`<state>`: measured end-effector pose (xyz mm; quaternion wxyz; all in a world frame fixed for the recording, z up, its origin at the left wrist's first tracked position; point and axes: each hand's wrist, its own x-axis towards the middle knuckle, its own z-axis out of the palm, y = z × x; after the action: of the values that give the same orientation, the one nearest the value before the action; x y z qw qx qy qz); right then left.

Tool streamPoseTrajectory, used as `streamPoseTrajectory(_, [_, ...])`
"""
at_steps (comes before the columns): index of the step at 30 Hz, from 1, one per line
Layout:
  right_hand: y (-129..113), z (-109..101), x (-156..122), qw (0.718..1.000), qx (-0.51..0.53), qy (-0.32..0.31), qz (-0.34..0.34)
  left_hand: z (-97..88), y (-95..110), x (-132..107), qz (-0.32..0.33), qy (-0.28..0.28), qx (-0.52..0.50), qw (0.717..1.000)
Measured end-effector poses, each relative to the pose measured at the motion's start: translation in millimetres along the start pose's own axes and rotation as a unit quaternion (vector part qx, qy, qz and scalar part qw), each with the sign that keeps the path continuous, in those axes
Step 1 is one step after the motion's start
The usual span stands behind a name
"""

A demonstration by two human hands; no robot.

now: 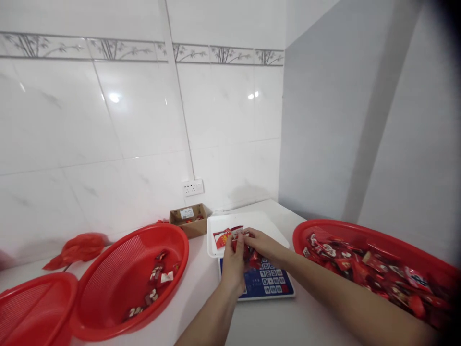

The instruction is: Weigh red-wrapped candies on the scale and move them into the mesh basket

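My left hand [233, 263] and my right hand [262, 244] meet over a white weighing scale [274, 226] with a blue keypad [271, 282]. Both hands are closed on a small red packet [242, 240], pinching it at its top edge. A second red packet [222, 237] lies on the scale's tray just to the left of my fingers. More red wrappers show under my hands.
A red basket [363, 234] full of red packets stands at the right. A red mesh basket [118, 269] with a few packets sits at the left, another red basket [32, 307] beside it. A small cardboard box [190, 219] and a red bag [77, 247] lie near the tiled wall.
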<state>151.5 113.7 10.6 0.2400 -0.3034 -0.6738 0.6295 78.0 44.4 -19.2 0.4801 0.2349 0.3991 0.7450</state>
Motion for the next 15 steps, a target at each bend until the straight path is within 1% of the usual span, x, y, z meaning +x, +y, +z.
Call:
streamPoseTrajectory(4, [5.1,12.4,9.6,0.999,0.017,0.036,0.003,-9.8,5.0,2.7,-0.022,0.024,-0.052,0.998])
streamPoseTrajectory(8, [4.8,19.0,18.9,0.996,0.025,0.084,0.004,-17.0,9.6,7.8,-0.029,0.072,-0.098,0.992])
streamPoseTrajectory(10, [3.7,16.4,27.3,0.992,0.012,0.128,0.011,-21.8,14.6,8.1,-0.03,0.102,-0.113,0.988])
streamPoseTrajectory(12, [4.5,9.6,39.6,0.985,-0.003,0.173,0.011,-28.2,21.3,5.2,-0.033,0.129,-0.125,0.983])
streamPoseTrajectory(15, [12.4,-4.7,62.4,0.974,-0.018,0.224,0.017,-39.8,31.7,-6.6,-0.048,0.158,-0.138,0.977])
